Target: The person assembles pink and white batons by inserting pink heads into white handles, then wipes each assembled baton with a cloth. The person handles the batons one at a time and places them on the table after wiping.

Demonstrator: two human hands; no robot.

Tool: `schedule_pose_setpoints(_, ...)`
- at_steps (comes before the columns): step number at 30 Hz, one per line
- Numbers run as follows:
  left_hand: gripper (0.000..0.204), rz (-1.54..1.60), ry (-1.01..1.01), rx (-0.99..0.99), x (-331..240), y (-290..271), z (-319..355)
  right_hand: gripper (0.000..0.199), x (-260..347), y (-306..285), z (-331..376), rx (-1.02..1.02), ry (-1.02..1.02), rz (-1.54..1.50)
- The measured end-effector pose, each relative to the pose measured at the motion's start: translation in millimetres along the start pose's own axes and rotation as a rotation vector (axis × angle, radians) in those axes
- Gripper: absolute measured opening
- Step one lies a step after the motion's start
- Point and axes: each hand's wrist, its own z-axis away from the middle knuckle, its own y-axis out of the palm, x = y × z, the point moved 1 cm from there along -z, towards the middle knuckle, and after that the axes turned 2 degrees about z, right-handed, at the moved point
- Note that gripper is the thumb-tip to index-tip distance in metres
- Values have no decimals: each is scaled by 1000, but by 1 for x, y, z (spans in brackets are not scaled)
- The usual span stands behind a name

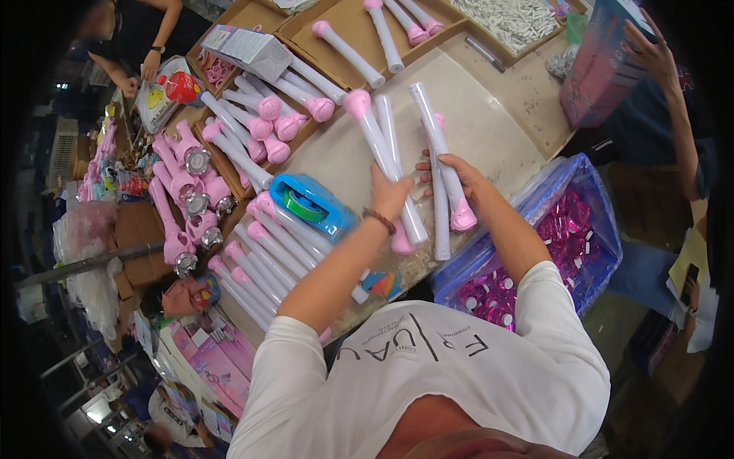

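Observation:
My left hand [390,193] is closed around a white tube with a pink knob [368,126] at its far end. Against it lies a second white tube [388,122], its pink end toward me; whether my fingers hold this one too, I cannot tell. My right hand [472,177] grips a white tube with a pink end [437,131], which points toward me. Crossing beneath that is another white tube [441,222], with a bit of pink showing at its far end. Both hands are over the worktable [489,115].
Left of my arm, white tubes with pink ends [264,237] lie in rows beside a blue tape dispenser [313,206]. Cardboard trays [306,30] hold more tubes. A blue-lined bin [604,252] of pink-purple pieces stands at right, near a person holding a box [604,73].

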Motion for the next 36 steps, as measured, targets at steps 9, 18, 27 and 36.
schedule_pose_setpoints(9, 81, 374, 259, 6, -107, -44, -113, 60, 29, 13, 3, -124, -29, 99)
schedule_pose_setpoints(18, 36, 206, 207, 6, -52, -126, 49, 64, 168, 108, -77, -134, -22, 573)
schedule_pose_setpoints(27, 27, 158, 65, -337, 11, -201, 179, 60, 198, 109, -152, -390, -485, 622)
schedule_pose_setpoints(36, 74, 1193, -115, -35, 9, -193, 201, 70, 131, 108, -92, -182, -616, -74)
